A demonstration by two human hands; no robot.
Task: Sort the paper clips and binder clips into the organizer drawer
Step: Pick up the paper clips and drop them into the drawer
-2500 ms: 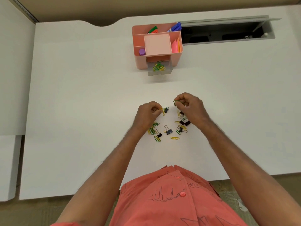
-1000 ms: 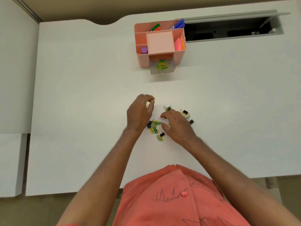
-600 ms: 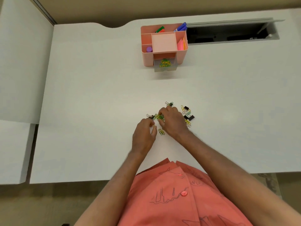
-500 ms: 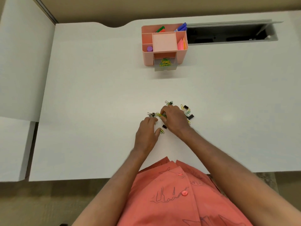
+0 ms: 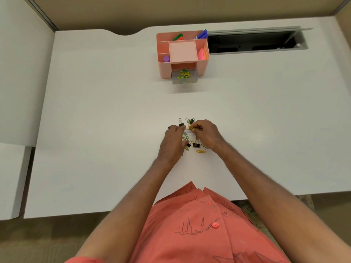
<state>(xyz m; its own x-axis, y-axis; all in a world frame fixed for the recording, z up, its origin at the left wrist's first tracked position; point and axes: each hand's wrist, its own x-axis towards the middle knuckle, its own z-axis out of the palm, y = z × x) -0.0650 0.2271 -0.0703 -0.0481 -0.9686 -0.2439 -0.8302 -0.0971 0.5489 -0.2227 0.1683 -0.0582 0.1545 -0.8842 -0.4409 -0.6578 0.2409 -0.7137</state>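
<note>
A loose pile of yellow and green paper clips point(image 5: 185, 137) and small black binder clips point(image 5: 195, 145) lies on the white desk in front of me. My left hand point(image 5: 173, 143) rests palm down over the pile's left part, fingers spread. My right hand point(image 5: 206, 134) sits on the pile's right side and pinches a yellow paper clip point(image 5: 190, 128) between thumb and fingertips. The pink organizer point(image 5: 165, 73) stands at the far middle of the desk. Its clear drawer point(image 5: 195, 80) is pulled out and holds several yellow and green paper clips point(image 5: 184, 75).
The organizer's top compartments hold markers point(image 5: 201, 35), a purple cap point(image 5: 166, 59) and pink sticky notes point(image 5: 201, 53). An open cable trough point(image 5: 252, 43) runs along the far right edge of the desk. A white side panel point(image 5: 22, 82) stands at the left.
Both hands have shifted over the clip pile: the left now lies flat on its left part, the right has come up with a yellow paper clip pinched. The camera view also moved.
</note>
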